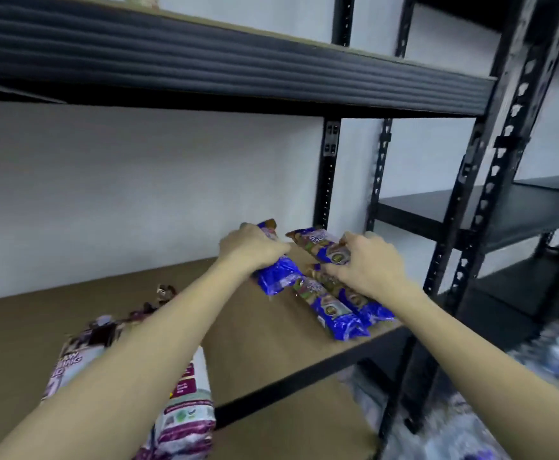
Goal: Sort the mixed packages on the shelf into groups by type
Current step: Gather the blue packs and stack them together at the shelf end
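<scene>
Blue packets being grouped on brown shelf board [55, 313].
Left hand [251, 247] clamps one blue crinkly plastic packet [276, 277]; right hand [367, 260] clamps another [321, 247]. Likely light, slippery; grip mid-body.

**Open board at centre, packets crowding both lower corners**

The brown board shelf [72, 313] lies bare across the middle and left of the frame, open up to the white back wall [138, 194]. The black ribbed metal beam [205, 68] caps the bay overhead. Blue glossy biscuit packets [337, 313] fill the right front corner beside the black perforated upright [470, 207]. White-and-maroon pouches [188, 413] block the lower left.
</scene>
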Demonstrator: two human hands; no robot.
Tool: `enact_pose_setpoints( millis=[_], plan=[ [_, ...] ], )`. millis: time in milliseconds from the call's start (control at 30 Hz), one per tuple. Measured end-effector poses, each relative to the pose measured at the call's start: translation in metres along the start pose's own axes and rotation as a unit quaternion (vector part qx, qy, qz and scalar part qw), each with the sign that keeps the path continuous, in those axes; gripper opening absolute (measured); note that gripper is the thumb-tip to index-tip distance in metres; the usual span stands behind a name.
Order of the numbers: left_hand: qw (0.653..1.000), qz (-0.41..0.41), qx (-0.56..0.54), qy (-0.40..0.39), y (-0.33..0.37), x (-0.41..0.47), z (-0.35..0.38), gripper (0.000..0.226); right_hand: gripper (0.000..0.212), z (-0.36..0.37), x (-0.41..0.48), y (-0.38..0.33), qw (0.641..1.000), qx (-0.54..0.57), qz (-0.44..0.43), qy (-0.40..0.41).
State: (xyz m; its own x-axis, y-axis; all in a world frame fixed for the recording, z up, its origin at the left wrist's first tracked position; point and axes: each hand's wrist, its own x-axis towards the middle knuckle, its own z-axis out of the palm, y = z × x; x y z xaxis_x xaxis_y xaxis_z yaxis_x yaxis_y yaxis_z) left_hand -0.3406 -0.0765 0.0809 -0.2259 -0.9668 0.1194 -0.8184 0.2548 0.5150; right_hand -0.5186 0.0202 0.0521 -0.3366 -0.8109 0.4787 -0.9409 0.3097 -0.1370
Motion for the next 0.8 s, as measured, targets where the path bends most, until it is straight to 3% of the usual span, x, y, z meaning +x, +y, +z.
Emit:
enact_pose_setpoints(
  millis=[100, 267, 400, 533, 667, 800],
  plan=[
    [0.999, -0.011, -0.048, -0.009, 0.038, -0.007, 0.054, 0.071, 0.052, 0.004, -0.008, 0.030, 0.999, -0.024, -0.009, 0.028],
    [0.996, -0.041, -0.067, 0.029, 0.049, -0.006, 0.090, 0.075, 0.062, 0.024, -0.009, 0.047, 0.999, 0.029, -0.005, 0.025],
    [0.992, -0.082, -0.066, 0.069, 0.034, 0.000, 0.094, 0.076, 0.059, 0.039, -0.010, 0.045, 1.000, 0.014, 0.005, 0.004],
    [0.993, -0.087, -0.071, 0.039, 0.042, -0.004, 0.112, 0.078, 0.071, 0.056, -0.012, 0.041, 0.997, -0.022, 0.035, -0.066],
    [0.992, -0.089, -0.088, 0.020, 0.054, -0.003, 0.120, 0.081, 0.072, 0.047, 0.004, 0.057, 0.987, 0.045, 0.050, -0.146],
    [0.987, -0.115, -0.112, -0.022, 0.059, -0.005, 0.132, 0.092, 0.076, 0.040, 0.030, 0.085, 0.957, 0.197, 0.067, -0.200]
  ],
)
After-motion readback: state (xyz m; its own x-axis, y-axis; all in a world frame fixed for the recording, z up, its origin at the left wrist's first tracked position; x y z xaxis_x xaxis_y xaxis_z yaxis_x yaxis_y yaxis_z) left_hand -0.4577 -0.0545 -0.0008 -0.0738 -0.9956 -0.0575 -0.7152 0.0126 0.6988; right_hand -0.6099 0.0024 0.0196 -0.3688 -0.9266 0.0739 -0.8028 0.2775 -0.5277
